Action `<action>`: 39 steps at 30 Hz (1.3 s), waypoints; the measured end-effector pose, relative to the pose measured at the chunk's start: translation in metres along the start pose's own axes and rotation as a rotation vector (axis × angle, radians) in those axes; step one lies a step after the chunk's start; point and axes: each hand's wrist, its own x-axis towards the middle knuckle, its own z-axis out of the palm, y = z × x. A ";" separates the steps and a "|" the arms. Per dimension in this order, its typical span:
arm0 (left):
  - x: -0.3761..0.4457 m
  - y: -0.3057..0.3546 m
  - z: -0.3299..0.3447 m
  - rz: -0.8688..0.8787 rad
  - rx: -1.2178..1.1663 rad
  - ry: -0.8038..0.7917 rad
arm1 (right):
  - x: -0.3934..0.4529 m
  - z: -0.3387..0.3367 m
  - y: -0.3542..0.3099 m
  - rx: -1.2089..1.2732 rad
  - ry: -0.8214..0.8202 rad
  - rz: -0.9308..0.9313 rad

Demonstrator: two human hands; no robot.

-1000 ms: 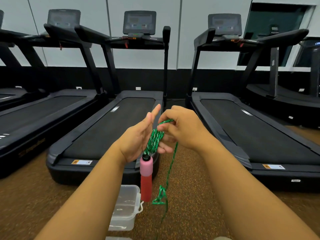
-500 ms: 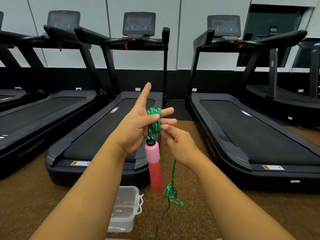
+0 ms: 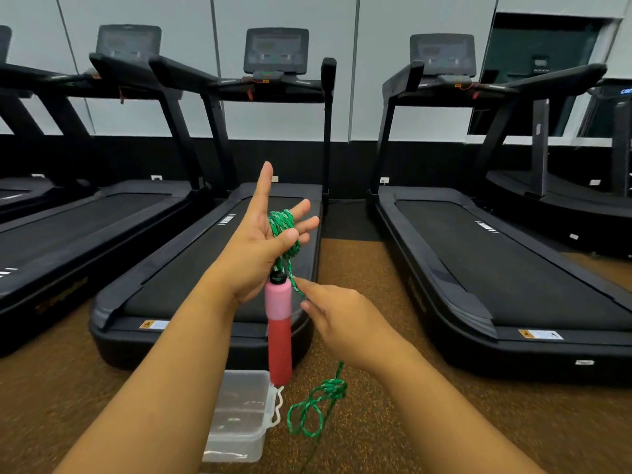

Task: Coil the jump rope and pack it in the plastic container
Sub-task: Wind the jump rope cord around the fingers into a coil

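Now, head view, the one camera here:
Left hand: raised, palm up, fingers spread; its grip is loose, acting as a spool, with the thumb laid over the turns.
Coil: green jump rope wound round the left fingers, its turns running across the palm.
Handle: pink above, red below, hanging straight down from the heel of the left palm, long axis upright, its black cap just under the coil.
Right hand: lower and to the right of the handle, just beside it; its grip pinches the free rope between thumb and forefinger, close under the coil.
Loose tail: falls under the right hand into a knotted tangle near the floor; its far end leaves the bottom edge, the second handle unseen.
Deciding relation: the coil lies up and left of the right grip, so the next turn would likely carry rope upward over the left fingers.
Risk: the tangle may snag, I judge.
Plastic container: clear, on the floor below the handle, no rope inside; whether lidded, cannot tell.
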 end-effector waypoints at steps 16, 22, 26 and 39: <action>-0.007 -0.013 0.007 -0.167 0.042 -0.066 | 0.018 -0.046 -0.019 -0.239 0.255 -0.237; -0.011 -0.018 0.012 -0.209 -0.057 -0.145 | 0.034 -0.072 -0.011 -0.239 0.310 -0.142; -0.015 -0.013 0.017 -0.198 -0.147 -0.201 | 0.042 -0.082 0.004 -0.071 0.306 -0.001; -0.010 0.016 0.021 -0.131 -0.294 -0.228 | 0.027 -0.043 0.022 0.449 0.265 0.243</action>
